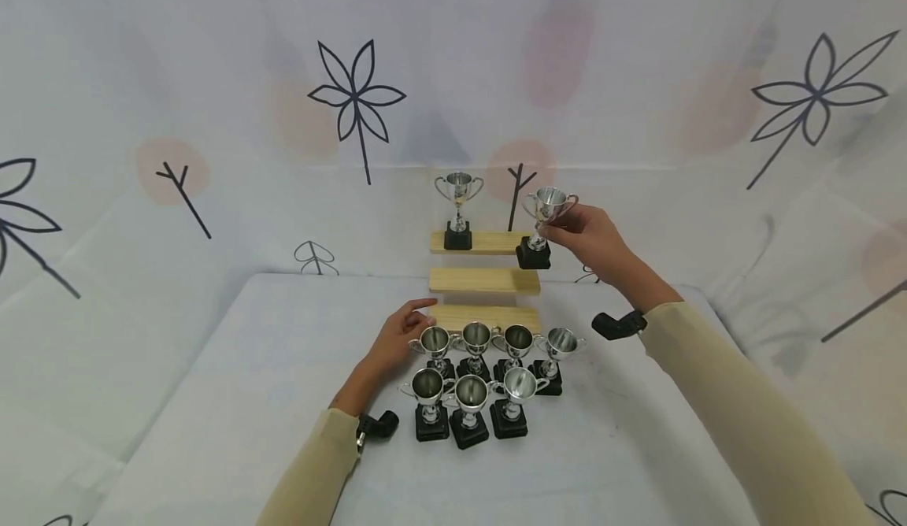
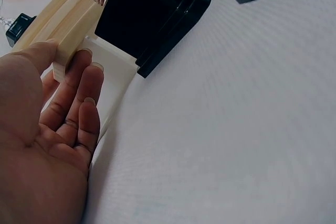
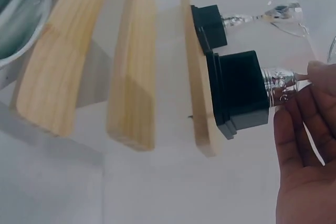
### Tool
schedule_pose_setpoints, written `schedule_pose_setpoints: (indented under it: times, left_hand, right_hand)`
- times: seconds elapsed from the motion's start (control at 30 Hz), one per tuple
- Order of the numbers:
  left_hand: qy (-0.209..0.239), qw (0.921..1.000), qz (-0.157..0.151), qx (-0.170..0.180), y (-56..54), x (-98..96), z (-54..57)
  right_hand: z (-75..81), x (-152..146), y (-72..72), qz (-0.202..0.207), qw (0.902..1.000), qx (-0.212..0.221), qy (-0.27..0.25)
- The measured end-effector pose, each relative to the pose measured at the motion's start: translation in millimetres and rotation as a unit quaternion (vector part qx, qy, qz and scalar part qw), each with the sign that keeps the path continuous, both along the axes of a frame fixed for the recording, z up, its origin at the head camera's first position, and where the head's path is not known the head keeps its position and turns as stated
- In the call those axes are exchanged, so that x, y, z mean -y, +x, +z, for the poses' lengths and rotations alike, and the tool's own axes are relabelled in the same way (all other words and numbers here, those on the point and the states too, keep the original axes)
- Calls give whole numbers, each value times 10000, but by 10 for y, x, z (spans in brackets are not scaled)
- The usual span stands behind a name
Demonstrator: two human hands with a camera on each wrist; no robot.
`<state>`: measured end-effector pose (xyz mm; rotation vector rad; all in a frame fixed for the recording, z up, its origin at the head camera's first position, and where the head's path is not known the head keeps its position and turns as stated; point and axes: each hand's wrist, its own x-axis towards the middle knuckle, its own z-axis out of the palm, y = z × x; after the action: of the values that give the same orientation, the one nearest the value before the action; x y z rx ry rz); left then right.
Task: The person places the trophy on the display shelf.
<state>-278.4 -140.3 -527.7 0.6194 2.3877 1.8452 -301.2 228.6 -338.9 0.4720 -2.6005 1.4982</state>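
Note:
My right hand point(image 1: 601, 249) pinches the stem of a small silver trophy cup point(image 1: 534, 255) with a black base. In the right wrist view its base point(image 3: 239, 93) is at the top board of a three-step wooden stand, beside a second trophy cup point(image 1: 457, 236) standing at that board's left end. My left hand point(image 1: 394, 343) grips the left end of the stand's lowest board point(image 1: 485, 318). The left wrist view shows the thumb over that board point(image 2: 73, 38) and the fingers curled beneath it.
Several more trophy cups point(image 1: 471, 427) stand in two rows on the white-covered table point(image 1: 234, 416), close before the stand. Their back row overlaps the lowest board in the head view. The middle board point(image 1: 485, 281) is bare. A patterned cloth backdrop point(image 1: 453, 53) hangs behind.

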Motion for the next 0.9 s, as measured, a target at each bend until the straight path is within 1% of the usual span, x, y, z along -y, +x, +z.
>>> schedule_pose_setpoints:
  times: [0.17, 0.3, 0.6, 0.77, 0.9]
  left_hand:
    - [-127, 9999, 38, -97, 4, -7, 8]
    - [-123, 9999, 99, -65, 0, -17, 1]
    - [-191, 9998, 70, 2, -4, 24, -7]
    - [-158, 9999, 17, 64, -13, 33, -16]
    - [-136, 9999, -23, 32, -23, 29, -17]
  right_hand:
    - [86, 163, -104, -162, 9994, 297, -52]
    - [123, 261, -199, -225, 9986, 471, -85]
    - [135, 472, -377, -249, 9978, 613, -55]
    - [130, 537, -417, -290, 9974, 654, -126]
    - [119, 572, -442, -389, 9969, 664, -153]
